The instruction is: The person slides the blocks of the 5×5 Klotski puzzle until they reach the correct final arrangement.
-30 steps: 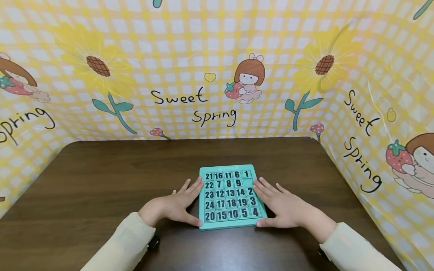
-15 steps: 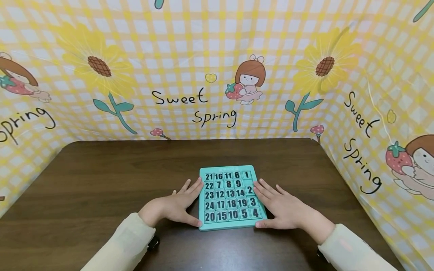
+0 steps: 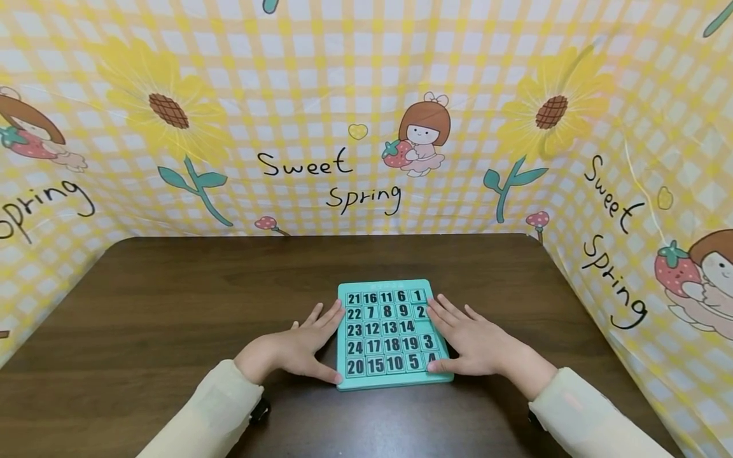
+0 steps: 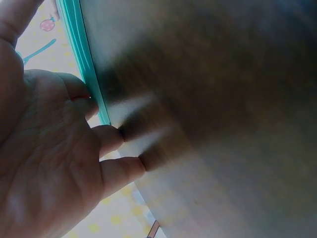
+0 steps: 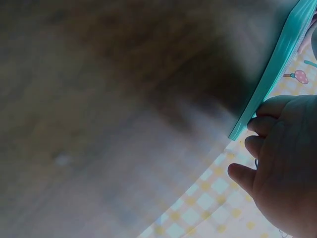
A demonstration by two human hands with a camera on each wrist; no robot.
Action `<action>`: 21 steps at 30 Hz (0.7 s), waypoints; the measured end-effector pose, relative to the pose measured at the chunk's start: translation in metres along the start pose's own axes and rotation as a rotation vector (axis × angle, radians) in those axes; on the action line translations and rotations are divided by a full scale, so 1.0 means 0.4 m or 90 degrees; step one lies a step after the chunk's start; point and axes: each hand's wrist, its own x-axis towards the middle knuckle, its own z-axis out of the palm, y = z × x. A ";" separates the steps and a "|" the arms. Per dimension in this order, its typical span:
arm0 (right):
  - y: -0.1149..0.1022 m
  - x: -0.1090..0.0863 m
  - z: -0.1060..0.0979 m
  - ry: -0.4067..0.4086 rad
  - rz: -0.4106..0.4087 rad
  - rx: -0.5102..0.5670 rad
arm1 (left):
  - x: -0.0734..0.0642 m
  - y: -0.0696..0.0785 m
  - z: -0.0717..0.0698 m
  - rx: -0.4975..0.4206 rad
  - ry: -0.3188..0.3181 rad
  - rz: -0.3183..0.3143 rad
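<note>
A teal sliding number puzzle (image 3: 380, 376) lies flat on the table in the head view, with numbered tiles in rows. Its one gap (image 3: 425, 327) is in the right column, third row down, between the tile 2 (image 3: 420, 312) and the tile 3 (image 3: 427, 342). My left hand (image 3: 298, 350) rests along the left edge, fingers spread and straight, thumb at the near left corner. My right hand (image 3: 481, 343) lies at the right edge, its fingertips beside the tile 2 and its thumb over part of the tile 4 (image 3: 432, 359). Both wrist views show the puzzle's side edge beside the fingers.
The dark wooden table (image 3: 200, 286) extends around the puzzle. A yellow checked cloth (image 3: 309, 95) with printed flowers and figures hangs behind the table and along both sides.
The tile 2 has slid up the right column from the third row to the second. My right hand has shifted slightly up, its thumb moving onto the tile 4. My left hand stays put.
</note>
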 end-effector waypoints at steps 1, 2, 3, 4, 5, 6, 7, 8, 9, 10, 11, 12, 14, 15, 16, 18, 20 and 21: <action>0.001 0.003 -0.001 -0.001 0.001 0.000 | -0.001 0.000 0.000 0.000 0.000 0.000; 0.001 0.006 -0.002 -0.002 0.003 0.002 | -0.001 0.000 -0.001 0.000 0.000 -0.001; 0.001 0.009 -0.003 -0.004 0.005 0.003 | -0.001 0.000 -0.001 -0.002 0.000 -0.001; 0.002 0.011 -0.004 -0.006 0.008 0.006 | -0.002 0.000 -0.001 -0.002 0.000 -0.001; 0.001 0.014 -0.005 -0.007 0.010 0.009 | -0.003 0.000 -0.001 -0.003 0.000 -0.002; 0.001 0.016 -0.006 -0.008 0.011 0.011 | -0.003 -0.001 -0.001 -0.003 0.000 -0.004; 0.000 0.016 -0.007 -0.007 0.012 0.012 | -0.003 0.000 -0.002 -0.002 0.000 -0.005; 0.000 0.014 -0.008 -0.005 0.013 0.013 | -0.003 -0.001 -0.002 -0.001 0.000 -0.005; -0.002 0.012 -0.007 -0.003 0.012 0.013 | -0.003 -0.001 -0.002 0.000 0.000 -0.006; -0.003 0.008 -0.007 -0.001 0.010 0.013 | -0.002 -0.001 -0.002 0.001 0.000 -0.005; -0.006 0.003 -0.006 0.003 0.006 0.012 | -0.002 -0.002 -0.002 0.002 0.000 -0.005; -0.008 -0.003 -0.006 0.005 0.004 0.010 | -0.001 -0.002 -0.003 0.002 0.000 -0.004; -0.014 -0.019 -0.004 0.009 0.001 0.009 | 0.000 -0.002 -0.002 0.003 0.000 -0.002; -0.018 -0.028 -0.003 0.011 -0.002 0.009 | 0.001 -0.002 -0.002 0.003 0.001 -0.002; -0.022 -0.037 -0.001 0.012 -0.003 0.009 | 0.000 -0.002 -0.002 0.003 0.002 -0.002; -0.030 -0.056 0.002 0.015 -0.006 0.011 | -0.001 -0.001 -0.002 0.004 0.002 -0.003; -0.039 -0.074 0.004 0.017 -0.010 0.011 | -0.001 0.000 -0.002 0.004 0.000 -0.003; -0.043 -0.082 0.006 0.017 -0.011 0.011 | -0.002 0.001 -0.003 0.004 0.000 -0.003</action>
